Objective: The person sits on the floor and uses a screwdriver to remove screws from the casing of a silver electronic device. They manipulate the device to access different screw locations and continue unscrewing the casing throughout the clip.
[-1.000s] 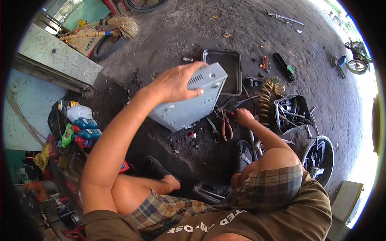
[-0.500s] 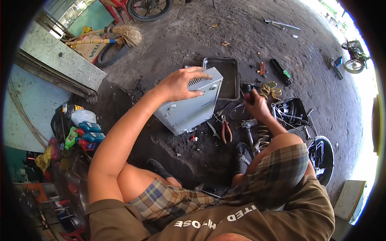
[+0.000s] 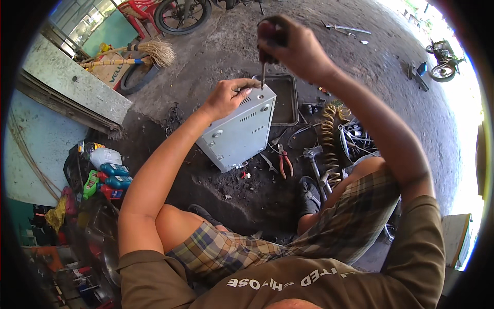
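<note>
A grey metal case (image 3: 237,135) with vent slots and round feet stands tilted on the dark ground in front of me. My left hand (image 3: 226,99) grips its top edge, index finger stretched along the top and thumb bent below it. Above the far top corner, my right hand (image 3: 297,45) is closed around the dark and red handle of a screwdriver (image 3: 264,73). The screwdriver points down, its tip at the case's top beside my left fingertip. Whether the tip sits in a screw is too small to tell.
Behind the case lies a black tray (image 3: 296,105). Red-handled pliers (image 3: 285,164), a hammer (image 3: 314,158) and a coiled yellowish hose (image 3: 328,135) lie to the right. Bottles (image 3: 114,175) stand at left. A straw broom (image 3: 157,51) and motorcycle wheel (image 3: 182,18) are farther off.
My right hand has risen from the tools at right to above the case, bringing the screwdriver to its top. My left fingers have drawn together near the tip.
</note>
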A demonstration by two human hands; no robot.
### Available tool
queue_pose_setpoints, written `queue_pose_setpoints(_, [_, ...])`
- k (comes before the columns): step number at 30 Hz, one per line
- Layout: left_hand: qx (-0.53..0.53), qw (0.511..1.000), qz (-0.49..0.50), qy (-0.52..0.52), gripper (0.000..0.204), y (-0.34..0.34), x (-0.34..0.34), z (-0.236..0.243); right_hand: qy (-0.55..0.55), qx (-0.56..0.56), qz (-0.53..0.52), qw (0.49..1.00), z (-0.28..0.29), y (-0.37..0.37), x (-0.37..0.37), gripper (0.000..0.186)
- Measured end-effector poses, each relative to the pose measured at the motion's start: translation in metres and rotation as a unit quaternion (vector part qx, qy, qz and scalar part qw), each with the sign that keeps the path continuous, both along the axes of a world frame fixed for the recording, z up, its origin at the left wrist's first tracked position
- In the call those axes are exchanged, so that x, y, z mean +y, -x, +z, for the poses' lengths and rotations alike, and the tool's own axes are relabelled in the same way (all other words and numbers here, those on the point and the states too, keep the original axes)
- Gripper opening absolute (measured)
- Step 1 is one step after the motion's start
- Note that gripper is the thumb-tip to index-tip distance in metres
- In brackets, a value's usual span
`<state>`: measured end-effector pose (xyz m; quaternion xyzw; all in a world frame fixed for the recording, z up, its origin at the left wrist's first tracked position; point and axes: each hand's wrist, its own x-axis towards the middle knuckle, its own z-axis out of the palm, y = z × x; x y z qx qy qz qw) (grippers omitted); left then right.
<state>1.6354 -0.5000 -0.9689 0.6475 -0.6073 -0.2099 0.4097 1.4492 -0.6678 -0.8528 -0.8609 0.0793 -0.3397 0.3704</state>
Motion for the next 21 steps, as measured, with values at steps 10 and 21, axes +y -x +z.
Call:
queue_pose_setpoints(10, [-0.076, 0.995, 0.025, 0.066, 0.025, 0.004, -0.006, 0.000, 0.083, 0.019, -0.015, 0.996, -0.030, -0.007, 0.017, 0.047])
queue_pose_setpoints(21, [-0.086, 0.993, 0.066, 0.056, 0.020, 0.018, -0.009, -0.001, 0.036, 0.011, -0.012, 0.999, -0.030, -0.006, 0.013, 0.038])
